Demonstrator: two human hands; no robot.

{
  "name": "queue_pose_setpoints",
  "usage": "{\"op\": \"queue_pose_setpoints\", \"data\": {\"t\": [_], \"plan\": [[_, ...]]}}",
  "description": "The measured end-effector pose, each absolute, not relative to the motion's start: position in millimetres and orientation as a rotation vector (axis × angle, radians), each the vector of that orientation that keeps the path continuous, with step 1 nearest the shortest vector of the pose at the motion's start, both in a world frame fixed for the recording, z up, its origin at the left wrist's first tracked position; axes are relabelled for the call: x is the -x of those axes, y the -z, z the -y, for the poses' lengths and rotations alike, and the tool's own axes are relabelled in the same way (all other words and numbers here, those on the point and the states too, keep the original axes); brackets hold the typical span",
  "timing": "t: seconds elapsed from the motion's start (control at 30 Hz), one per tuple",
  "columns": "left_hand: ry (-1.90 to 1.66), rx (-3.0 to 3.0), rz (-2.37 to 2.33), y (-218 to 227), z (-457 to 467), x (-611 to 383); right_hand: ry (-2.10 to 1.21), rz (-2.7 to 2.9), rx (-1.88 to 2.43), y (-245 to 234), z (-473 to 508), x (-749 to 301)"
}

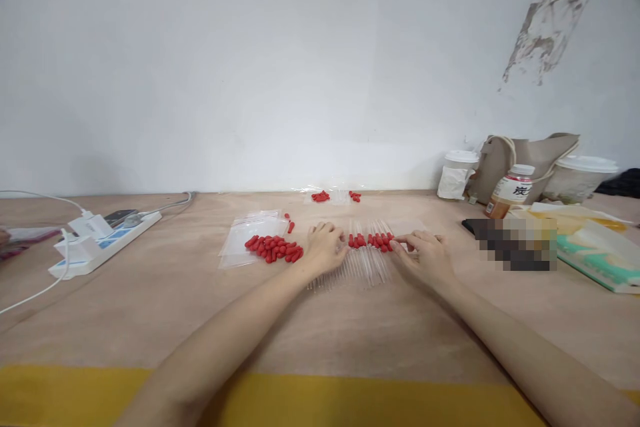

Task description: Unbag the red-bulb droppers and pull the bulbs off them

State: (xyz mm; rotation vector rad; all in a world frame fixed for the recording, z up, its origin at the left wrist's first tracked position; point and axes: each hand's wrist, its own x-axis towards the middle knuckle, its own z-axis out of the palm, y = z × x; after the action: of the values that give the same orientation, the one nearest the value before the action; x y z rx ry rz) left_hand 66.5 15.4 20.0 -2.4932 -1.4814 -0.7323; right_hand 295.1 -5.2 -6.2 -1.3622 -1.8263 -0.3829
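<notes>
Thin clear tubes (367,265) lie side by side in a row on the table, with a cluster of small red rubber bulbs (371,241) across their middle. Over the left part of the row rests my left hand (325,247), palm down, its thumb apart from the bent fingers. At the right end, the thumb and index fingertip of my right hand (424,255) close on a red bulb. A larger heap of red bulbs (273,249) lies on clear plastic bags (250,230), left of my left hand.
A few red pieces (321,196) lie on plastic near the wall. At left is a white power strip (110,243) with cables. To the right stand a lidded cup (456,175), a bottle (511,192), a beige bag (487,163) and a tissue pack (595,253).
</notes>
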Motion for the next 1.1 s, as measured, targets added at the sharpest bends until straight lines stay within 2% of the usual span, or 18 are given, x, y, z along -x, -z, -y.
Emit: {"op": "queue_pose_setpoints", "data": {"t": [0.3, 0.57, 0.73, 0.87, 1.1], "plan": [[0.687, 2.447, 1.643, -12, -46, -110, 0.283, 1.814, 1.439, 12, -2, -298], [0.858, 2.334, 1.756, -18, -25, -99, 0.249, 1.814, 1.362, 15, -1, -296], [1.027, 2.396, 1.442, -18, 13, -39, 0.275, 1.825, 1.160, 12, 6, -286], [0.962, 2.467, 1.160, -9, 36, 2, 0.417, 1.983, 1.015, 7, 22, -264], [1.030, 2.439, 1.004, 5, 41, 8, 0.500, 2.185, 0.799, 13, 38, -232]]}}
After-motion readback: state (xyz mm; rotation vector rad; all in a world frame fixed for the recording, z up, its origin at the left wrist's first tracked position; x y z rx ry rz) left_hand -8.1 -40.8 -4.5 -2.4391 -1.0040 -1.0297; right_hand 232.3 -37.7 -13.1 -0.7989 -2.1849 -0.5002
